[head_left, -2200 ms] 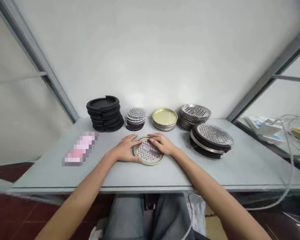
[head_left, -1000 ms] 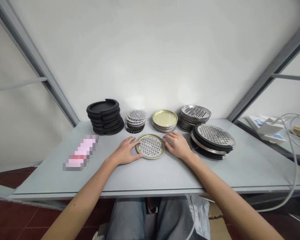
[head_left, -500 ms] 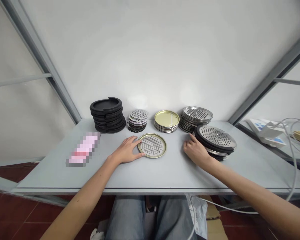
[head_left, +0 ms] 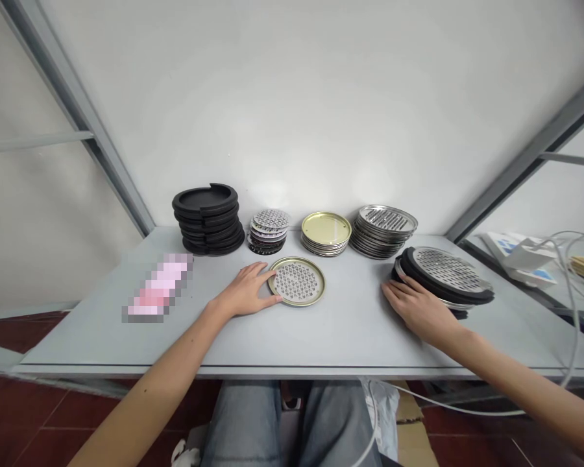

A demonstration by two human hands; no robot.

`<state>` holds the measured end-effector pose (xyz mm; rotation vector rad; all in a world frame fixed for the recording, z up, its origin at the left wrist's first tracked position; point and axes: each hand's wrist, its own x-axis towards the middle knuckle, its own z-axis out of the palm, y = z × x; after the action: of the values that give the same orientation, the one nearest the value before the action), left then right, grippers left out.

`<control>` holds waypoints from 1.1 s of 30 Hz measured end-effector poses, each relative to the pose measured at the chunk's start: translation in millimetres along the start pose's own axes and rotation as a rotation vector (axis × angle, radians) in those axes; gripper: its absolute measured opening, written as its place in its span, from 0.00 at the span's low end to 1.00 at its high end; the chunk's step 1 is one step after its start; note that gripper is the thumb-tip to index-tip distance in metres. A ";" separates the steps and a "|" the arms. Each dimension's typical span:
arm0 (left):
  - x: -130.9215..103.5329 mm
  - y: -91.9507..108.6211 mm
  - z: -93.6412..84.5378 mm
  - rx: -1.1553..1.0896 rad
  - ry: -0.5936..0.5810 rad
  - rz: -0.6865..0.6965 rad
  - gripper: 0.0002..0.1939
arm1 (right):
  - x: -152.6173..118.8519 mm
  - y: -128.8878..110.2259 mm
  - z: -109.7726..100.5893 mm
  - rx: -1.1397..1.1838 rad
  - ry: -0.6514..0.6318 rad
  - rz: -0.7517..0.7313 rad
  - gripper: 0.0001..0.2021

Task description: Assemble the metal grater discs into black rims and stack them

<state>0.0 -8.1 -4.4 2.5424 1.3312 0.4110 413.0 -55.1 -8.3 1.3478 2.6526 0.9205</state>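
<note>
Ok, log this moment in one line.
left hand: at dish rim | right hand: against nearest stack | gold stack: behind dish | black stack: rear left

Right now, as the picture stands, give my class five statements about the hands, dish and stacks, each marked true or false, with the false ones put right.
1. The left hand is at the left edge of the dish. True.
2. The right hand is on the dish too. False: it is against the pile at the right.
3. The black stack stands left of the disc stack. True.
4. The yellow-topped stack is farthest left in the back row. False: it stands between the disc stack and the silver stack.
5. A pink, pixelated item lies left of the left hand. True.
</note>
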 end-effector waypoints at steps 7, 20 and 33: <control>-0.3 0.6 -1.2 -0.005 -0.014 -0.009 0.40 | -26.4 10.4 14.2 0.062 0.040 0.020 0.25; 0.1 1.6 -1.0 0.011 -0.015 -0.010 0.39 | -53.3 12.4 18.7 0.097 0.041 0.067 0.24; 0.1 -1.7 1.7 -0.023 0.029 -0.010 0.38 | 62.0 -30.7 12.1 0.704 0.049 0.314 0.22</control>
<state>-0.6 -7.2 -6.6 2.5189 1.3411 0.4605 355.2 -16.8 -19.6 1.9151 2.9858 -0.0220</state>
